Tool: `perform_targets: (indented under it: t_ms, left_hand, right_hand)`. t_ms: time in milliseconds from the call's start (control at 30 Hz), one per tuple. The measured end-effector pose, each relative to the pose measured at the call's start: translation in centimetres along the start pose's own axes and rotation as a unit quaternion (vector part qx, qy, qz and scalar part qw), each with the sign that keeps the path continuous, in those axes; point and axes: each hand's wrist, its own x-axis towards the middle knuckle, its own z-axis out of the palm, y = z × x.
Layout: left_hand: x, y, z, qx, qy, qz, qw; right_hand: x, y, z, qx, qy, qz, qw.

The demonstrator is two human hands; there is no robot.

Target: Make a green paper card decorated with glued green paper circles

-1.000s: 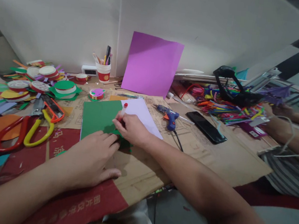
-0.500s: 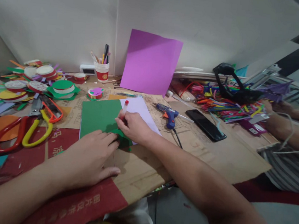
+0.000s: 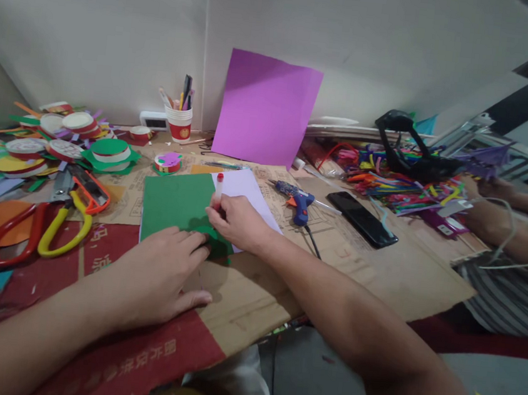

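Note:
Green paper (image 3: 174, 199) lies on the cardboard-covered table, overlapping a pale lilac sheet (image 3: 251, 202). My left hand (image 3: 166, 272) rests flat on the green paper's near edge, fingers stretched out and thumb apart. Held upright in my right hand (image 3: 237, 221) is a pen with a red end (image 3: 218, 186). Its lower tip is hidden behind my fingers, over the green paper. A darker green piece shows beneath the fingers of both hands; its outline is partly covered.
Scissors (image 3: 65, 224), an orange cutter (image 3: 91, 189) and paper crafts (image 3: 112, 155) lie left. Right are a blue glue gun (image 3: 301, 204), a black phone (image 3: 362, 219) and pipe cleaners (image 3: 388, 184). Purple paper (image 3: 268, 109) leans on the wall behind. Another person's arm (image 3: 493, 215) is far right.
The pen has tipped slightly, its red end a little further left and more upright. Both hands hold nearly the same places, and the whole view has shifted slightly.

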Motion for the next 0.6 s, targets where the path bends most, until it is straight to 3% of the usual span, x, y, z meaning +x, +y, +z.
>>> perform_targets:
  t_ms: [333, 467, 600]
  left_hand:
    - [-0.2, 0.4, 0.4, 0.005, 0.01, -0.012, 1.0]
    - [-0.3, 0.8, 0.4, 0.014, 0.016, -0.02, 1.0]
    - [-0.2, 1.2, -0.1, 0.007, 0.014, -0.027, 1.0]
  right_hand:
    - [-0.1, 0.0, -0.2, 0.018, 0.013, 0.01, 1.0]
    - [-0.1, 0.2, 0.2, 0.057, 0.042, 0.006, 0.997]
    - [-0.1, 0.2, 1.1, 0.09, 0.032, -0.014, 0.995]
